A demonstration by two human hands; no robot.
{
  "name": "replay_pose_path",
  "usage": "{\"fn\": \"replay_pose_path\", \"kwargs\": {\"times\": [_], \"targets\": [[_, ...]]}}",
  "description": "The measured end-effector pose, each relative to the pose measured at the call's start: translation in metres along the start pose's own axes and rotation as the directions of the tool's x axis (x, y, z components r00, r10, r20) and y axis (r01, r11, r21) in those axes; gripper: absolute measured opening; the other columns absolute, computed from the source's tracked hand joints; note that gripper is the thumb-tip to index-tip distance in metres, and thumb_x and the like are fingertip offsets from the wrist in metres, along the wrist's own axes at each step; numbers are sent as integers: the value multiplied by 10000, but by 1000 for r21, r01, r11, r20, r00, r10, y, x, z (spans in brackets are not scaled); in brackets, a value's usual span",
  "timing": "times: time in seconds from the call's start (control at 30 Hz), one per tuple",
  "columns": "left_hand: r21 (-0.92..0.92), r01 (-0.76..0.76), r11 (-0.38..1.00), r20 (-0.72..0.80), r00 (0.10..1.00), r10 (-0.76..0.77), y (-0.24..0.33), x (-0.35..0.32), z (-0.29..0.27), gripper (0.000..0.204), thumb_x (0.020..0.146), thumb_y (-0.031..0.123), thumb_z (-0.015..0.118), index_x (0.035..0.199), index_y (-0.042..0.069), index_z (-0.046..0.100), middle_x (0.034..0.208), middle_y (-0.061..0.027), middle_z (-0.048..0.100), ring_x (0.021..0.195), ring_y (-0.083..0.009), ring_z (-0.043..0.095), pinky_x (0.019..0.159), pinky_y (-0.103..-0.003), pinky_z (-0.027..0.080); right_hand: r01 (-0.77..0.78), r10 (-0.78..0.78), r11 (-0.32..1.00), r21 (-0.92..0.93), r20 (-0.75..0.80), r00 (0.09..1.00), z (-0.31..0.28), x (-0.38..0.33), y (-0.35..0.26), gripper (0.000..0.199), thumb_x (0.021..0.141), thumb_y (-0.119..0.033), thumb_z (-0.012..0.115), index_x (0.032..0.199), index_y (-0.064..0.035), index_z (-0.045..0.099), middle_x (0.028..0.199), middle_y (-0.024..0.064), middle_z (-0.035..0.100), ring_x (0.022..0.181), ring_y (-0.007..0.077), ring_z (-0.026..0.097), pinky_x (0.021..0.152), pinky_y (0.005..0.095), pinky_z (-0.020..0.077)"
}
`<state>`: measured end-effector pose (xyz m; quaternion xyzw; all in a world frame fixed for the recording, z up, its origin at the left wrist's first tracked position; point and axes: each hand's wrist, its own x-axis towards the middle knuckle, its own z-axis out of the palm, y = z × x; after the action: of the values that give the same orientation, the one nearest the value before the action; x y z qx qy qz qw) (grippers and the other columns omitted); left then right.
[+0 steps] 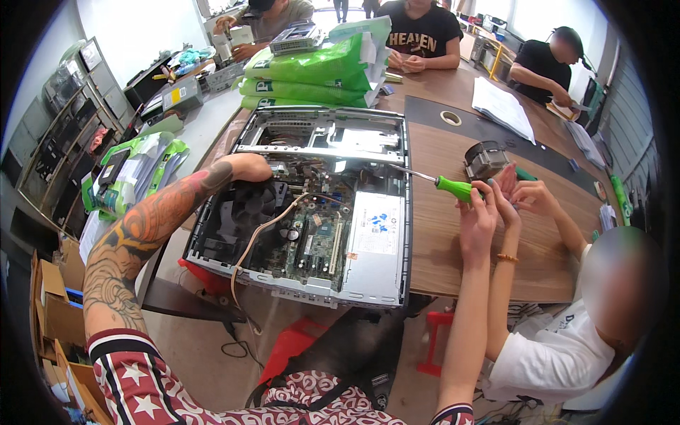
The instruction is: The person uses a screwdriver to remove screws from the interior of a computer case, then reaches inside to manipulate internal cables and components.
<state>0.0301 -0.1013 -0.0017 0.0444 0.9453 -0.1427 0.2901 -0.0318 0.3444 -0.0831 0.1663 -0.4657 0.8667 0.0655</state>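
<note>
Table (433,248), brown and wood-grained, broad across the middle and right. At its near right side, a co-worker in a white T-shirt (549,361); farther back, three more people (425,32). At the near edge of the table, a silver and black computer case (319,293), lying flat with its inside exposed, square in front of the body. Just beyond it, a stack of bright green packages (308,67), with a metal unit (296,39) on top. Inside the case, at the right, a silver box (358,276) with a white label; left of that, a green circuit board (308,237); farther left, a black fan (249,205). Across the board and over the front wall, a thin beige cable (244,257).

Left hand (249,168) reaching into the case, just above the fan; fingertips hidden, so impossible to tell whether wide, narrow or around something. Right hand (478,216) over the table, right of the case and close beside the co-worker's hands (507,207), fingers narrow around the handle of a green screwdriver (453,188). Beyond these hands, a round silver and black cooler (486,160). Screwdriver shaft pointing left, tip over the case's right side; contact there unclear. Smaller still, farther back, a tape roll (443,117).
</note>
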Motion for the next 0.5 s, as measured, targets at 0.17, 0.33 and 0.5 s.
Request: {"fn": "replay_pose_path", "kwargs": {"times": [0.17,0.33,0.5], "targets": [[60,-78,995,-85,993,83,-11,-3,6,312,878,134,468,948,-64,699,1008,-272,688,1011,-403,665,869,-459,518,-39,39,999,6,48,998,-1,2,0,178,998,-129,585,1150,-36,577,977,56,615,884,134,560,830,297,448],[43,-81,996,-183,979,88,-14,11,19,113,795,58,610,769,-14,693,822,-217,699,829,-368,705,700,-441,554,-41,40,999,14,70,997,-6,3,1,178,996,-123,585,1151,-35,576,981,57,615,894,136,563,835,297,445],[-141,119,983,61,992,-111,-4,14,1,483,888,230,409,1178,-82,637,1255,-240,645,1196,-352,609,1001,-422,460,-51,50,999,7,54,997,-2,1,-1,176,994,-111,583,1151,-33,574,1002,63,618,902,147,569,837,306,448]]}}
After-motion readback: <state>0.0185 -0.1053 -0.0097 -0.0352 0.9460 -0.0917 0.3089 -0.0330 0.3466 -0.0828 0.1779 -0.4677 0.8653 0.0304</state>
